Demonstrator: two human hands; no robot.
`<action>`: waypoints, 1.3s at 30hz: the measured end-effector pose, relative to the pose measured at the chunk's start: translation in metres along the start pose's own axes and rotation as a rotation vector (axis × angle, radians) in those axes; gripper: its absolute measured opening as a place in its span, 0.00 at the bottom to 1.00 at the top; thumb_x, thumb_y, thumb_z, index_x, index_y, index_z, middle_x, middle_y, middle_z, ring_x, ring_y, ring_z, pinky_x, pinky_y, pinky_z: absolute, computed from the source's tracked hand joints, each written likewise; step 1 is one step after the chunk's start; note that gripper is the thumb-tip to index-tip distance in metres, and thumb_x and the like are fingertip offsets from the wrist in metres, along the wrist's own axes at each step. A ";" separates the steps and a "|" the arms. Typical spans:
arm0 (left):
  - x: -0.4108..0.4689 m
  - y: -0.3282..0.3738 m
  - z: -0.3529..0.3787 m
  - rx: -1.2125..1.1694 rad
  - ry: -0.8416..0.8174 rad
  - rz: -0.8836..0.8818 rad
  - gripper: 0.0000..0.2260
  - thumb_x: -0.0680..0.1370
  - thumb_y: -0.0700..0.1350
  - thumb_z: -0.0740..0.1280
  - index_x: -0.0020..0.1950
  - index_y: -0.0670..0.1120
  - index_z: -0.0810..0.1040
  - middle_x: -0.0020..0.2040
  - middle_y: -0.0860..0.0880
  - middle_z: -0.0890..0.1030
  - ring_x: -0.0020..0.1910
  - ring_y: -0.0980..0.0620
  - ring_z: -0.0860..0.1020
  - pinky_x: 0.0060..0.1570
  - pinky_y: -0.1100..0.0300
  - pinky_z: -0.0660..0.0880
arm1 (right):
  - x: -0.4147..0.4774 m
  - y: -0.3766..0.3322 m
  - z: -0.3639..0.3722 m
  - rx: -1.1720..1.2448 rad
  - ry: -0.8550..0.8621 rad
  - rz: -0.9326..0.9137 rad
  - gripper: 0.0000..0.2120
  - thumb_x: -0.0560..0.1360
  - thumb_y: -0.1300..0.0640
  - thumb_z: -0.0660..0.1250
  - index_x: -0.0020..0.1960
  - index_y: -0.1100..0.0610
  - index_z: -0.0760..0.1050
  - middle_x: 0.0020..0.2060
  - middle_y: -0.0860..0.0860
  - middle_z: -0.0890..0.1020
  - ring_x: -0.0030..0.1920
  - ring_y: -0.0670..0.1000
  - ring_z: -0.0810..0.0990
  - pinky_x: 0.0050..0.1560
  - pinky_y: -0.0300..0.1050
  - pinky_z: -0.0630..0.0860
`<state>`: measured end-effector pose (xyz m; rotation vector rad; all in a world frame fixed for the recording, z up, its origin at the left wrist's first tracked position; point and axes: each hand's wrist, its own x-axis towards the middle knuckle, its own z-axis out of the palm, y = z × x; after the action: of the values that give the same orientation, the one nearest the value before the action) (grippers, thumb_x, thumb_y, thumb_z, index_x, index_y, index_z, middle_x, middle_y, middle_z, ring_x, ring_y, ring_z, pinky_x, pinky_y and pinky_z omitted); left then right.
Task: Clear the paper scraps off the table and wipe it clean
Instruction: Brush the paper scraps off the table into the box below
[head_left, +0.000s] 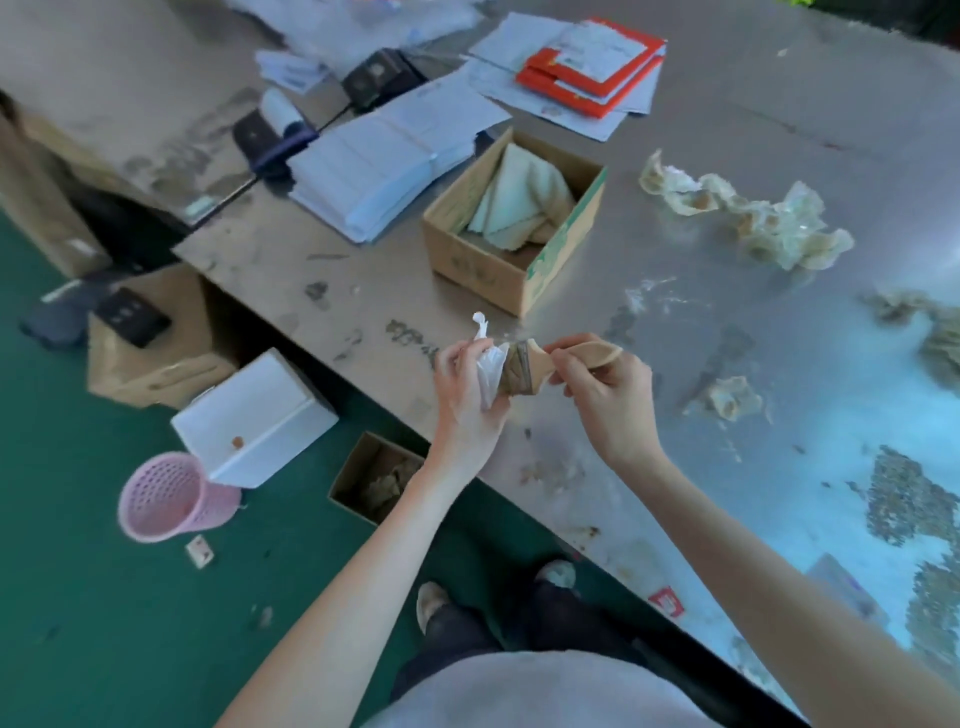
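Item: paper scraps (748, 213), crumpled yellowish-white wads lying loose on the far right of the bench (363, 312), well apart from the hands; a smaller wad (732, 397) sits nearer, just right of the right hand; further scraps at the right edge of view are cut off. Handling, as judged: very light, soft, crushable, likely to tear or shed bits; best gathered by a loose pinch at the bulk of each wad or swept together, not dragged by a corner

Item: brush (524, 371), held above the bench edge. Right hand (608, 400) has its fingers closed on the pale wooden handle; left hand (467, 395) has its fingers closed around a white crumpled wad (488, 364) pressed against the bristle end. Handle stiff and easy to grip; bristles mostly hidden by the wad and the left hand

Item: cardboard box (514, 223), open, mid-bench, holding a pale folded cloth (519, 202); soft, limp, light, suited to wiping by judgement

Item: stacks of papers (384, 156) and red-edged envelopes (592, 62) at the far side

Item: pink basket (166, 493) on the green floor, tipped; a small open box (374, 478) beside the bench, contents unclear

Unclear: bluish glare over the right of the bench hides its surface; dark speckled patches there cannot be identified
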<state>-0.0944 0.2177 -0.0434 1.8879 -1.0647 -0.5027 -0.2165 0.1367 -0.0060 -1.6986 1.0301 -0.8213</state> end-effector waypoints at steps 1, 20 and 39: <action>-0.003 -0.005 -0.010 -0.001 0.014 -0.027 0.24 0.71 0.31 0.69 0.66 0.40 0.68 0.63 0.41 0.64 0.63 0.44 0.69 0.67 0.54 0.66 | -0.003 -0.003 0.011 0.003 -0.023 -0.011 0.10 0.74 0.63 0.64 0.35 0.60 0.80 0.37 0.41 0.83 0.35 0.47 0.79 0.36 0.48 0.75; -0.067 -0.195 -0.148 -0.068 0.074 -0.457 0.23 0.75 0.36 0.66 0.68 0.47 0.65 0.64 0.47 0.61 0.65 0.51 0.63 0.65 0.64 0.60 | -0.055 -0.005 0.242 -0.068 -0.418 0.038 0.08 0.75 0.61 0.64 0.41 0.56 0.81 0.36 0.39 0.82 0.37 0.43 0.80 0.39 0.43 0.77; -0.054 -0.540 0.044 -0.483 0.156 -1.065 0.22 0.75 0.41 0.68 0.67 0.50 0.67 0.68 0.44 0.64 0.62 0.45 0.69 0.59 0.55 0.72 | -0.041 0.365 0.411 -0.252 -0.510 0.398 0.10 0.75 0.57 0.67 0.36 0.46 0.78 0.31 0.50 0.81 0.34 0.52 0.79 0.37 0.49 0.75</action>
<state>0.1019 0.3702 -0.5281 1.8666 0.2552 -1.0585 0.0263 0.2598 -0.4855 -1.7030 1.0834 0.0055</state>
